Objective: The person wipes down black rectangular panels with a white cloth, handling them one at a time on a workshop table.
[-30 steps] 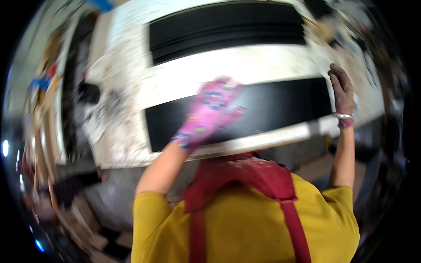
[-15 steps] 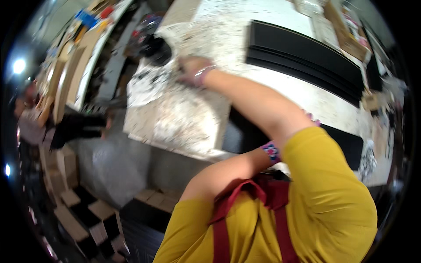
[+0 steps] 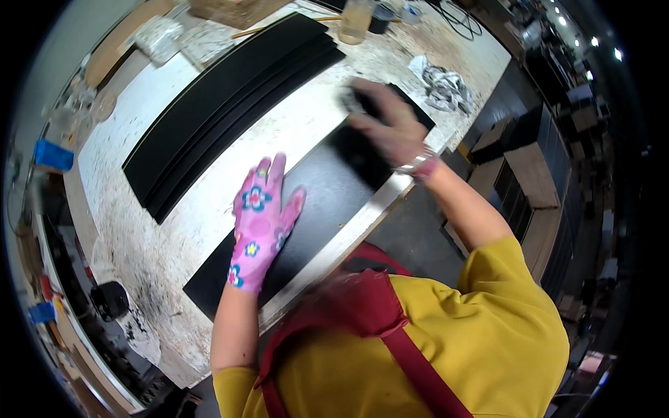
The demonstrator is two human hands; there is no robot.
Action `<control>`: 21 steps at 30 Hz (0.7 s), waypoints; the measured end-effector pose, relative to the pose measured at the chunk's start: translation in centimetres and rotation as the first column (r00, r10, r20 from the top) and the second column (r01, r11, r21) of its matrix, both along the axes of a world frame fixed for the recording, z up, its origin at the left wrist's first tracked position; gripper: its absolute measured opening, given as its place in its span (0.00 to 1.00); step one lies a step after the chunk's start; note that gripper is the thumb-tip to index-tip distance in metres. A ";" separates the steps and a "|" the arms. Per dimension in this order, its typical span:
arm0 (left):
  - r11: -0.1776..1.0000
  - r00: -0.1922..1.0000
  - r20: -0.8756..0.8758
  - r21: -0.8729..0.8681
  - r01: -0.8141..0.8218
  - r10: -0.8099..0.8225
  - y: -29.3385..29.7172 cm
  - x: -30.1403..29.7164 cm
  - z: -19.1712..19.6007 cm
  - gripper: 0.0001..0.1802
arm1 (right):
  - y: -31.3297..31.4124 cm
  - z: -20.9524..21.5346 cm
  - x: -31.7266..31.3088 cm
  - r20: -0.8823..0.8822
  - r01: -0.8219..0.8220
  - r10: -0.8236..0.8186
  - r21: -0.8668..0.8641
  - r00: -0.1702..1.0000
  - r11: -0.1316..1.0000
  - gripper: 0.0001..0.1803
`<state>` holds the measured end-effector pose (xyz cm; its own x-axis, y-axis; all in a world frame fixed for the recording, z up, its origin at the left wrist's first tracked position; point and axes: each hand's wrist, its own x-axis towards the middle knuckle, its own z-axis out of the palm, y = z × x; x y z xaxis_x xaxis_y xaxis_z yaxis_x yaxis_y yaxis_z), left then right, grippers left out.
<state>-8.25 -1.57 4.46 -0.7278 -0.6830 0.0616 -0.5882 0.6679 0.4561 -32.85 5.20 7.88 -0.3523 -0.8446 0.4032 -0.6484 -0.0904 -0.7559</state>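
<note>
Cardboard boxes [image 3: 533, 174] stacked right of workbench [image 3: 139, 230]; left hand [image 3: 261, 223] in pink flowered glove flat, fingers spread, on black panel [image 3: 306, 209] at bench's near edge; right hand [image 3: 390, 125] blurred, pressing dark pad [image 3: 359, 103] onto panel's far end, finger state unclear.

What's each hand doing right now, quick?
Left hand: open, gloved, pressed flat on the black panel.
Right hand: on the panel's far end, blurred; grip cannot be told.

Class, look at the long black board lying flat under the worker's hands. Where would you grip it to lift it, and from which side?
Probably the black board by its long near edge, from the worker's side: it lies flat along the bench edge, so fingers could likely hook under there.
</note>
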 end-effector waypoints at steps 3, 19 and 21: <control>0.991 0.990 -0.063 -0.039 0.126 -0.128 -1.6 -7.9 1.1 0.36 | 8.5 -1.7 -4.5 -0.254 0.252 -0.221 0.093 0.941 0.963 0.29; 0.988 0.985 0.095 0.064 0.138 -0.143 -1.1 -16.6 -1.7 0.30 | 13.9 -10.2 -19.2 -0.304 0.562 -0.542 -0.025 0.784 0.827 0.21; 0.990 0.987 0.074 0.033 0.138 -0.141 -1.3 -16.8 -1.7 0.31 | 14.2 -9.2 -17.4 -0.286 0.462 -0.441 0.009 0.851 0.887 0.23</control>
<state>-25.07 -2.86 2.74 -0.8179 -0.5752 -0.0149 -0.5237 0.7336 0.4331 -50.26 19.41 -1.37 -0.5895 -0.6501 0.4795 -0.7822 0.3113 -0.5396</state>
